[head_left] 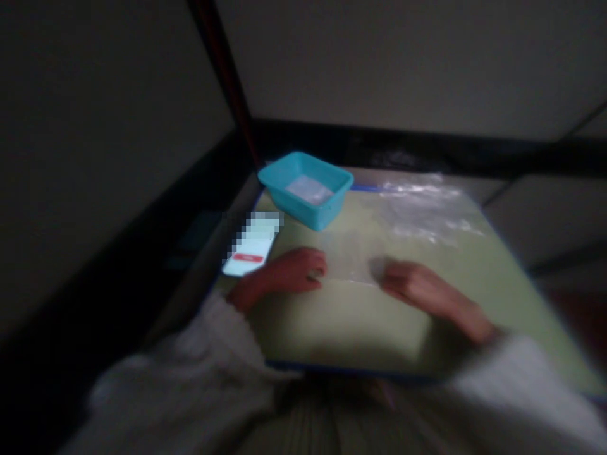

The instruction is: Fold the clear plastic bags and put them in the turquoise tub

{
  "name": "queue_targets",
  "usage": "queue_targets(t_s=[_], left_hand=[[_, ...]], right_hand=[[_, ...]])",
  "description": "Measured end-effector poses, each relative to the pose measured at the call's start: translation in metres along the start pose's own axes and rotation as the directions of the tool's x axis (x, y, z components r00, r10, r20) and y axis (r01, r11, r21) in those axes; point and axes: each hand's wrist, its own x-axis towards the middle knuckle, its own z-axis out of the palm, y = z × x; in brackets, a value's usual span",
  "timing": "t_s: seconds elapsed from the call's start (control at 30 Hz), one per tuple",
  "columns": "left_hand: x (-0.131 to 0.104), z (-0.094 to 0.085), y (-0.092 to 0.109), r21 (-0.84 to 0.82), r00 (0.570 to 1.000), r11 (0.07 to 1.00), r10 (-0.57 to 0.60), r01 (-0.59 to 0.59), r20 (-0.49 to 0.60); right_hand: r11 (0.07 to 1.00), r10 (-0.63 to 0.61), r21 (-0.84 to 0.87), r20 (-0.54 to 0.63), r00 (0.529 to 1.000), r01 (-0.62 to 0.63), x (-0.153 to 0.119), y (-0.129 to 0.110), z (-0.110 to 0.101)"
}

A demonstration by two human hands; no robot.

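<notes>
A clear plastic bag [351,262] lies flat on the yellow-green tabletop [341,328], between my two hands. My left hand [301,268] is closed at the bag's left edge, thumb and fingers pinched together. At the bag's right edge my right hand [410,284] is closed too, its fingers pressed together and pointing left. The picture is dim and blurred, so the fingertips and the bag's outline show only faintly.
A turquoise basket [327,216] with something pale inside stands at the back left. A lit phone [251,246] lies left of my left hand. Crumpled clear plastic bags [427,212] spread over the back right. Walls rise behind and at left.
</notes>
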Motion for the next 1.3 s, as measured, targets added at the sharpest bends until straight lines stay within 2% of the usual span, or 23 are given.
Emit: queue_targets(t_s=[0.07,0.23,0.33,0.4,0.5,0.63,0.73,0.93,1.1,1.3], left_hand=[[0.001,0.001,-0.002,-0.016,1.0,1.0,-0.004,0.004,0.01],[0.005,0.006,-0.005,-0.03,1.0,0.999,-0.018,0.018,0.011],[0.006,0.008,-0.006,-0.041,1.0,0.999,-0.028,0.029,0.014],[0.007,0.008,-0.006,-0.049,0.999,0.998,-0.032,0.033,0.011],[0.007,0.009,-0.007,-0.051,0.999,0.998,-0.034,0.035,0.004],[0.007,0.01,-0.008,-0.058,1.0,0.998,-0.024,0.024,0.0],[0.008,0.011,-0.008,-0.067,1.0,0.998,-0.024,0.023,-0.011],[0.008,0.011,-0.009,-0.054,1.0,0.998,-0.019,0.019,-0.007],[0.008,0.011,-0.009,-0.03,1.0,1.0,-0.007,0.007,-0.017],[0.009,0.012,-0.008,-0.003,0.997,0.999,0.039,-0.039,-0.07]], right_hand=[[1.0,0.006,-0.019,-0.021,1.0,-0.007,0.001,-0.002,0.001],[0.977,-0.034,-0.209,0.04,0.999,0.041,0.003,-0.005,0.006],[0.971,-0.035,-0.234,0.026,0.999,0.04,0.004,-0.004,0.008],[0.98,-0.024,-0.196,0.024,0.999,0.028,0.004,-0.003,0.008],[0.999,0.007,-0.049,0.02,1.0,-0.006,0.004,-0.003,0.005],[0.988,0.099,0.125,-0.031,0.995,-0.095,0.003,-0.003,0.002],[0.981,0.121,0.16,-0.053,0.991,-0.111,0.004,0.0,0.005],[0.976,0.071,0.213,-0.102,0.992,-0.048,0.004,0.009,0.014],[0.98,0.065,0.197,-0.182,0.981,-0.029,0.006,0.01,0.013],[0.962,0.173,0.251,-0.248,0.953,-0.109,0.008,0.007,0.01]])
